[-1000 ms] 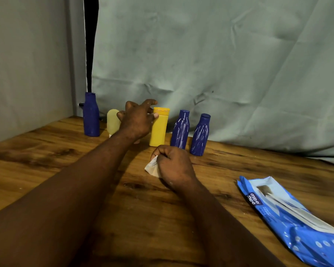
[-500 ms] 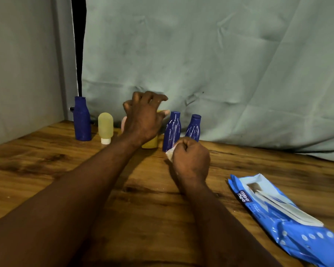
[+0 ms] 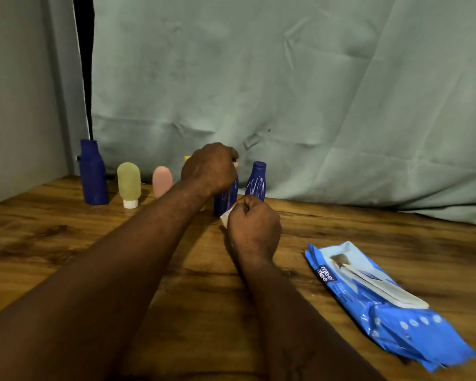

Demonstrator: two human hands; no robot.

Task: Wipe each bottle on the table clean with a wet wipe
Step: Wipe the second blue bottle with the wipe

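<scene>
Blue bottle gripped left hand, wipe right hand.

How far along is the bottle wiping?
Done: a wipe is out of the pack, bunched in the right hand. In hand: the left hand grips the top of the middle blue bottle, the wipe beside its base. Left: which bottles are already clean doesn't show; the tall blue bottle, green tube, pink tube, yellow bottle and right blue bottle stand in the row.
</scene>
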